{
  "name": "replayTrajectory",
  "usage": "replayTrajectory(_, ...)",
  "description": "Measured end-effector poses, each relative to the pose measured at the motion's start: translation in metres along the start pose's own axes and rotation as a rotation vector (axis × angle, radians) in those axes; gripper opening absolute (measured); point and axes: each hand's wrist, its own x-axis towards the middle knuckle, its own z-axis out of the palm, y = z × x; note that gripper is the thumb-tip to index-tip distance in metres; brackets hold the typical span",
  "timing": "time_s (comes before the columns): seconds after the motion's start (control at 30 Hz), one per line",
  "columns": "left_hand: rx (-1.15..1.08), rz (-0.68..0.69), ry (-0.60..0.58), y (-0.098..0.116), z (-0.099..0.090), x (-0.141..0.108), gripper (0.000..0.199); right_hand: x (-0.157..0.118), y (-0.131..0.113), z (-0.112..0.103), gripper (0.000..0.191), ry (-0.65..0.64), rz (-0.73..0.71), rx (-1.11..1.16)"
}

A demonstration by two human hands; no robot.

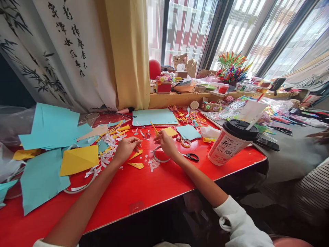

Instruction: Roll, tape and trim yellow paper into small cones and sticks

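Over the red table (154,185), my right hand (166,143) pinches a thin yellow folded paper (154,128), its pointed end angled up and to the left. To its left, my left hand (128,149) is closed, fingertips drawn together; whatever they hold, if anything, is too small to make out. Two folded yellow paper pieces, one nearer (136,165) and one farther (136,154), lie just below the hands. A roll of tape (158,158) lies partly under my right wrist. Close by on the right, black-handled scissors (192,156) rest on the table.
A paper cup (223,147) with a black lid and straw stands at the right. Blue paper sheets (42,181) and a yellow sheet (78,160) pile at the left beside white paper scraps (106,159). Farther back lie a blue paper stack (154,116) and a glue stick (209,140).
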Motion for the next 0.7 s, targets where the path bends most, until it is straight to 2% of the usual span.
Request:
replayTrajectory(0.2, -0.035, -0.026, -0.077, -0.003, 0.002, 0.0, 0.043, 0.0, 0.0, 0.0, 0.012, -0.01, 0.026, 0.107)
replayTrajectory(0.3, -0.067, -0.041, -0.117, -0.001, 0.004, -0.001, 0.046, 0.0, -0.002, 0.0, 0.015, -0.067, 0.042, 0.238)
replayTrajectory(0.4, -0.216, -0.064, -0.171, 0.004, 0.006, -0.003, 0.056, 0.0, -0.007, 0.0, 0.019, -0.129, 0.034, 0.385)
replayTrajectory(0.53, -0.465, -0.111, -0.188, 0.005, 0.01, -0.006, 0.055, 0.001, -0.011, -0.002, 0.019, -0.162, 0.009, 0.527)
replayTrajectory(0.7, -0.562, -0.119, -0.189, 0.0, 0.013, -0.005, 0.051, 0.003, -0.011, -0.002, 0.02, -0.175, 0.003, 0.605)
